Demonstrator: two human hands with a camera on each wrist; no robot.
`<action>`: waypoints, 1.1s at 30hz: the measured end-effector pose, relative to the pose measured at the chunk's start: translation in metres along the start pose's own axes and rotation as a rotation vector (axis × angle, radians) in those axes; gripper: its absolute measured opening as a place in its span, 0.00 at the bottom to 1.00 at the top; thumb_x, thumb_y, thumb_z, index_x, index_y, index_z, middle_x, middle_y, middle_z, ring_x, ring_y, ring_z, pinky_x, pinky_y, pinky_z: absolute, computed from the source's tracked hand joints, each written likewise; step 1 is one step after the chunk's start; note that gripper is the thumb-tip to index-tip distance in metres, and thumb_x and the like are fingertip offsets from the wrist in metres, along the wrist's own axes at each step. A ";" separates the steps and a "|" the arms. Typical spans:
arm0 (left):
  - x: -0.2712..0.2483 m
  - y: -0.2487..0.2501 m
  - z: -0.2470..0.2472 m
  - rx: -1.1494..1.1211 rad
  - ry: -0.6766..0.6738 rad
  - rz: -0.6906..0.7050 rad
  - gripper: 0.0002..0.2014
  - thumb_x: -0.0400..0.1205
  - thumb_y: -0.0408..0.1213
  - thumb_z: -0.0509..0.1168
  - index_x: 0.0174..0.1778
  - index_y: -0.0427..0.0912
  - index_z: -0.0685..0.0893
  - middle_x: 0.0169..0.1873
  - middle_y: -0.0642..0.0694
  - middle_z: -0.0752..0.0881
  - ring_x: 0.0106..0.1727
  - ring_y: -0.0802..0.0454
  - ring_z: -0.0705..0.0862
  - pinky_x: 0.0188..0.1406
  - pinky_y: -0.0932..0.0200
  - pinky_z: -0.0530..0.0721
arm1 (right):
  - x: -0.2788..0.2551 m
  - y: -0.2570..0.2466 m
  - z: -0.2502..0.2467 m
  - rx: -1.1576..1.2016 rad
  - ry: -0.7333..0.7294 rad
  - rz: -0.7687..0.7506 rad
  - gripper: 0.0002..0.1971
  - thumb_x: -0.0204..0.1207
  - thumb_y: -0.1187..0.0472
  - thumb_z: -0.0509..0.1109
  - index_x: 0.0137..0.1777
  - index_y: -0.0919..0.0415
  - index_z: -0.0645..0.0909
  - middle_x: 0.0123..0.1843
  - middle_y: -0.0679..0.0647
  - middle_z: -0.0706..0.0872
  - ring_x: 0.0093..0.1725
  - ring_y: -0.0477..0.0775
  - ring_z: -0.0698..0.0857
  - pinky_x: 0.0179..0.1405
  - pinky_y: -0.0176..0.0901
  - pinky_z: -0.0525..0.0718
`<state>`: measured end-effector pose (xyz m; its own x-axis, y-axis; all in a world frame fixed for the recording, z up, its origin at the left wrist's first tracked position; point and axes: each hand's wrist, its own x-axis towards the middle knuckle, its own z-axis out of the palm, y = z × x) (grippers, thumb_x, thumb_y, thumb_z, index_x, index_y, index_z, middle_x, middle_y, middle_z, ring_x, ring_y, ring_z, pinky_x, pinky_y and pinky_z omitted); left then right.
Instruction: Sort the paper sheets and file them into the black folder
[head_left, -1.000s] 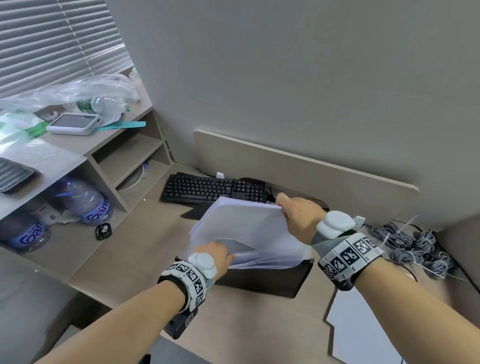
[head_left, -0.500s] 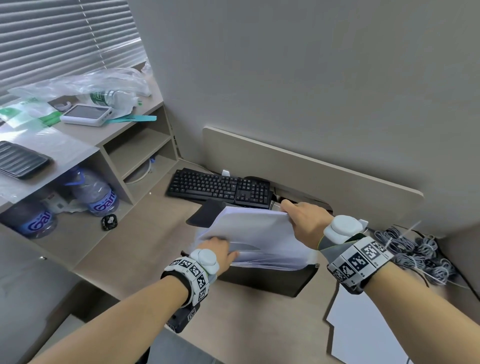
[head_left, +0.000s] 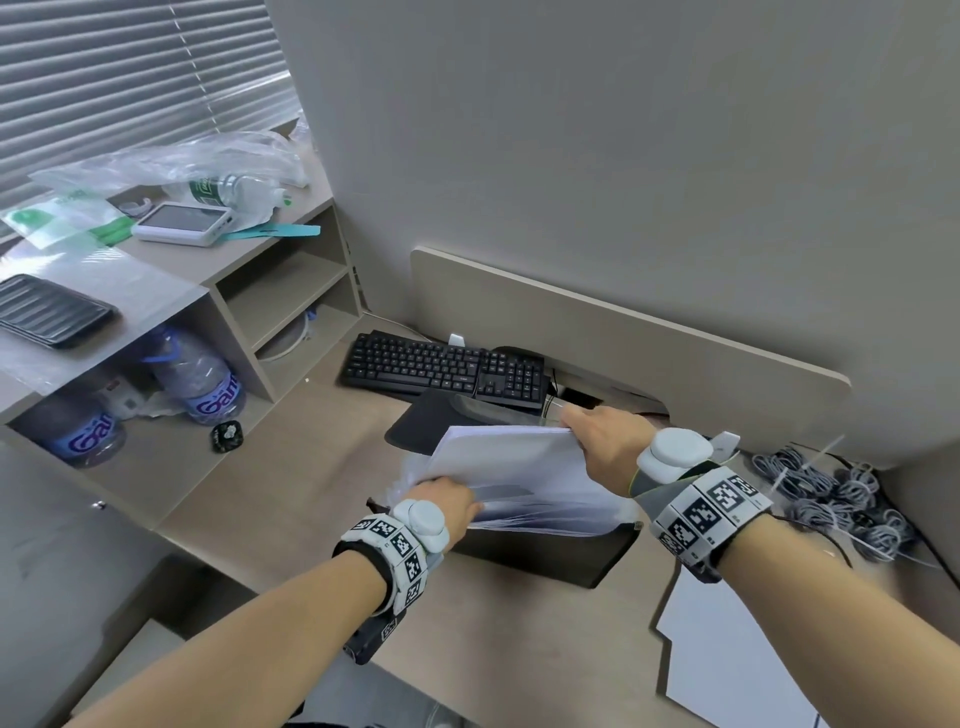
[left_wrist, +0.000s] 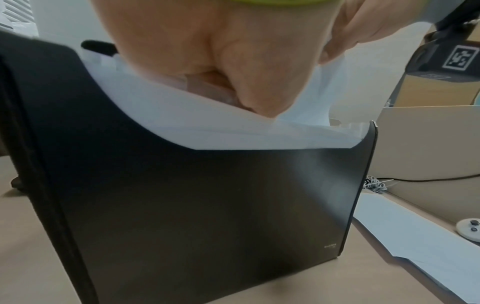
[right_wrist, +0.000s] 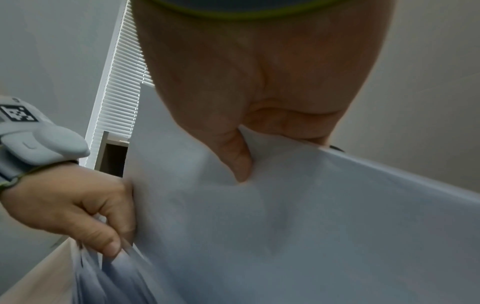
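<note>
1. Beige desk (head_left: 291, 499) carries everything; I see the folder (head_left: 545, 551) standing upright at its near middle, mouth up, with the keyboard (head_left: 447, 366) beyond it on the far side.
2. Black folder walls hold several loose sheets fanned out inside; from the left wrist view its front face looks smooth and its top edge dips in a curve.
3. White sheets (head_left: 519, 462), a small bundle, stand part-way in the folder's mouth. Against a second ago the bundle sits lower and leans flatter toward the near side, so I judge the filing of this batch is well under way but not seated.
4. More sheets, the spare pile (head_left: 727, 654), lie flat at the near right of the desk, so sorting is not done.
5. My right hand (head_left: 608, 436) pinches the bundle's far top corner, thumb (right_wrist: 233, 156) pressed on the paper's face, fingers behind it.
6. My left hand (head_left: 447, 501) has slid in at the near left edge; its fingers (right_wrist: 103, 232) are curled into the fanned sheets, parting them to open a slot.
7. Next I would ease the bundle down into that slot; the thin paper may buckle or catch on a neighbouring sheet.
</note>
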<state>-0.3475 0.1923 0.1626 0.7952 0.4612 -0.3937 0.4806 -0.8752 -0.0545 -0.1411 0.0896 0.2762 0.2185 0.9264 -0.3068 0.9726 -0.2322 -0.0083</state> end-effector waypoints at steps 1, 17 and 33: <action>-0.001 0.000 0.000 0.005 -0.003 0.000 0.14 0.87 0.36 0.55 0.64 0.48 0.82 0.53 0.43 0.87 0.53 0.40 0.85 0.54 0.47 0.86 | 0.002 0.000 0.002 0.003 0.001 0.007 0.13 0.71 0.69 0.57 0.47 0.51 0.61 0.39 0.56 0.79 0.36 0.60 0.80 0.33 0.53 0.81; -0.010 0.007 -0.008 0.000 -0.026 -0.041 0.09 0.86 0.37 0.57 0.54 0.40 0.82 0.45 0.41 0.87 0.40 0.43 0.83 0.38 0.54 0.79 | -0.008 0.006 0.002 0.012 0.034 -0.004 0.11 0.75 0.69 0.58 0.48 0.52 0.62 0.39 0.54 0.77 0.37 0.58 0.77 0.35 0.52 0.80; -0.018 0.000 -0.007 -0.092 -0.062 -0.029 0.10 0.88 0.35 0.55 0.60 0.43 0.79 0.51 0.42 0.86 0.49 0.40 0.85 0.44 0.52 0.82 | 0.014 0.003 0.001 0.090 0.132 -0.005 0.18 0.78 0.43 0.64 0.60 0.54 0.69 0.59 0.50 0.80 0.56 0.56 0.78 0.52 0.54 0.82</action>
<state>-0.3591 0.1853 0.1757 0.7574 0.4740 -0.4490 0.5377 -0.8430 0.0170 -0.1349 0.1012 0.2711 0.2282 0.9571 -0.1787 0.9640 -0.2478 -0.0962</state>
